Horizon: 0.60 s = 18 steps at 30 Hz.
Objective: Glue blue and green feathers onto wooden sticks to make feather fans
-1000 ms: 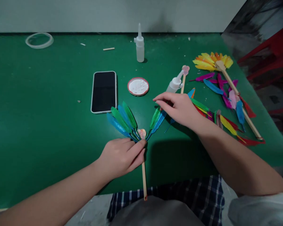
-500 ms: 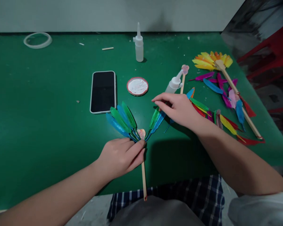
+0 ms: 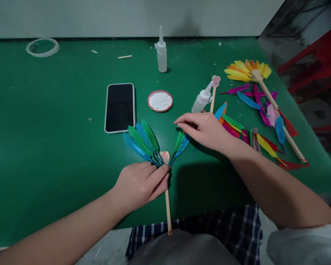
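Note:
My left hand (image 3: 143, 182) pinches a wooden stick (image 3: 168, 209) just below its heart-shaped top (image 3: 164, 157). Green and blue feathers (image 3: 140, 140) fan out from that top, most of them to the left and a few to the right. My right hand (image 3: 204, 130) hovers over the tips of the right feathers (image 3: 179, 144), thumb and forefinger apart, with nothing visible between them. Just beyond it a glue bottle (image 3: 200, 102) leans, and a second stick with a flower-like top (image 3: 216, 81) lies beside it.
A phone (image 3: 120, 108) and a red-rimmed lid with white powder (image 3: 160, 101) lie ahead. Another glue bottle (image 3: 162, 57) stands behind. Loose feathers (image 3: 267, 145) and a yellow feather fan (image 3: 248, 70) are at the right. A clear ring (image 3: 43, 48) is at the back left.
My right hand has shifted slightly left and down, uncovering more of the leaning bottle. My left hand keeps its grip on the stick.

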Tool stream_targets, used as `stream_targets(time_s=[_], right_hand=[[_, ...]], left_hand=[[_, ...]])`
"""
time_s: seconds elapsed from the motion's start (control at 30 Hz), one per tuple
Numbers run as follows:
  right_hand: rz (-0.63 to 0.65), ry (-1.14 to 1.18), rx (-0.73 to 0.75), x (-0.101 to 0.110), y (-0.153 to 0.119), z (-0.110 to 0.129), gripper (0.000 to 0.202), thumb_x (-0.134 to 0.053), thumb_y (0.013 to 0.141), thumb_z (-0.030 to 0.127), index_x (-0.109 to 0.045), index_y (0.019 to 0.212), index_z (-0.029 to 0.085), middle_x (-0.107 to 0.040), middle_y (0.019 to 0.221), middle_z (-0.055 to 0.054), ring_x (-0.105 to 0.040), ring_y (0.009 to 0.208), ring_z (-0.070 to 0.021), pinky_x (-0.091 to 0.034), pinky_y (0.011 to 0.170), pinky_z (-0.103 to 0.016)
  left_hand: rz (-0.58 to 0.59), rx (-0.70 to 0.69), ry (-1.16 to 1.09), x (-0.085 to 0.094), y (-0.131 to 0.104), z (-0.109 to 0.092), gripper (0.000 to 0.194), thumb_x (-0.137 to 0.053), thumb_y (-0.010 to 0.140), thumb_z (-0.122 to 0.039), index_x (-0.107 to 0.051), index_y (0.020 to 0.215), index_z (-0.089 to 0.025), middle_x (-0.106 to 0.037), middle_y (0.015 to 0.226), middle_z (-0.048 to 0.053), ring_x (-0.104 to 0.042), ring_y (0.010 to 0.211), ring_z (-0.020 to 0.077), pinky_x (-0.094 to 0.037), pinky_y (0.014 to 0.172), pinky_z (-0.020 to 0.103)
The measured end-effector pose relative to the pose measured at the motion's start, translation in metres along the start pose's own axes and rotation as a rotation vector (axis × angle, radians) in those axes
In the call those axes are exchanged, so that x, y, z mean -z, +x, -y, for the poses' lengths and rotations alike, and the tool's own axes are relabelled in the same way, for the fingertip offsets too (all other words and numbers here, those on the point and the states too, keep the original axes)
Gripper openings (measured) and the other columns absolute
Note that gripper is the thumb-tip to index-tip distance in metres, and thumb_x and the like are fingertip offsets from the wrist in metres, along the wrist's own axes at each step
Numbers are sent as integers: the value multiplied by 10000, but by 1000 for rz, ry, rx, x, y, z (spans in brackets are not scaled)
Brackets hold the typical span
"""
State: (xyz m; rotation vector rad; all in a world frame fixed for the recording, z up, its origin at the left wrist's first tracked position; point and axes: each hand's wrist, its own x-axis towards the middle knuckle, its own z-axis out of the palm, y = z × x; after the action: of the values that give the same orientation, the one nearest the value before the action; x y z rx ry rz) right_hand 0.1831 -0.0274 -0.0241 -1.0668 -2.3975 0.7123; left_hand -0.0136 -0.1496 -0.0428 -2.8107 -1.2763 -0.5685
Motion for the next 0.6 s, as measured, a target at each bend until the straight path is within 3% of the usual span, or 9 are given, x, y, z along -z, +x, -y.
stream_targets(time_s=[0.27,0.6], right_hand=[[5,5,36,-1,0,1,223,-435,850,245,-639,920,186,-658,804,-8,-564,718,-121,-373,664,-235],[227,-101,316,-3,-3,7,187,-487,834,239,-669,847,199,-573,854,-57,-470,811,-160,-348,699,-282]], left_hand=[[7,17,26,-1,1,-1,161,-505,808,-240,-599,904,-151,-556,528,-21,-529,489,110,-381,462,228],[-46,-28,24,-1,-1,1,189,-526,788,-211,-578,954,-140,-550,541,-30,-497,483,104,-368,459,234]])
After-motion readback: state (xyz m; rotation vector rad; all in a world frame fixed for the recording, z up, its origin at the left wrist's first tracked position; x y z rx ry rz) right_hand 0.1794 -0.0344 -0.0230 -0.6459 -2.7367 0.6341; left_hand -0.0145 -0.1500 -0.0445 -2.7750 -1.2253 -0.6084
